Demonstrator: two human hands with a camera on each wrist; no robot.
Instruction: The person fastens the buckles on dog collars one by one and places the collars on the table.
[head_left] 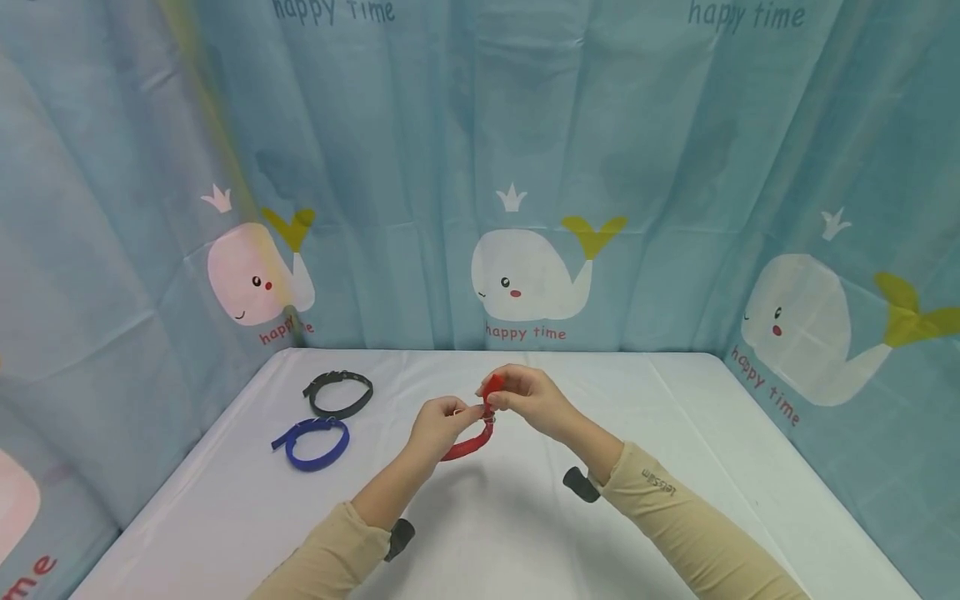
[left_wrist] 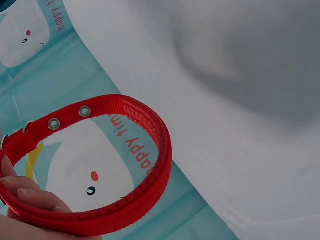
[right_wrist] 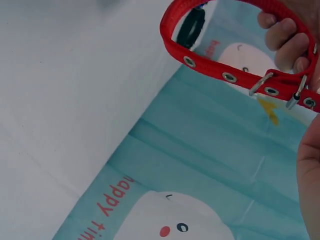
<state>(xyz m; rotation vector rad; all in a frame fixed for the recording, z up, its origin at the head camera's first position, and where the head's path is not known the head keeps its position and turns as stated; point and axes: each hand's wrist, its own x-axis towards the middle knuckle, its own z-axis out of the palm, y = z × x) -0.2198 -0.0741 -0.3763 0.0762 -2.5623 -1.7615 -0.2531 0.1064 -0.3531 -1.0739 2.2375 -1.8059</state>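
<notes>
A red collar [head_left: 468, 450] with metal eyelets is held up over the table, closed into a loop. My left hand [head_left: 438, 429] grips the band beside the buckle, its fingers [left_wrist: 37, 197] curled around the strap in the left wrist view. With thumb and fingers, my right hand [head_left: 536, 400] pinches the strap's tail end, which points upward. In the right wrist view, the tail runs through the metal buckle [right_wrist: 299, 92], and a D-ring [right_wrist: 260, 84] sits next to it. Part of the tail is hidden behind the right hand.
A black collar [head_left: 341, 412] and a blue collar [head_left: 322, 462], both looped, lie at the left on the white table [head_left: 675, 467]. A blue curtain [head_left: 405, 283] printed with whales stands around the table's back and sides.
</notes>
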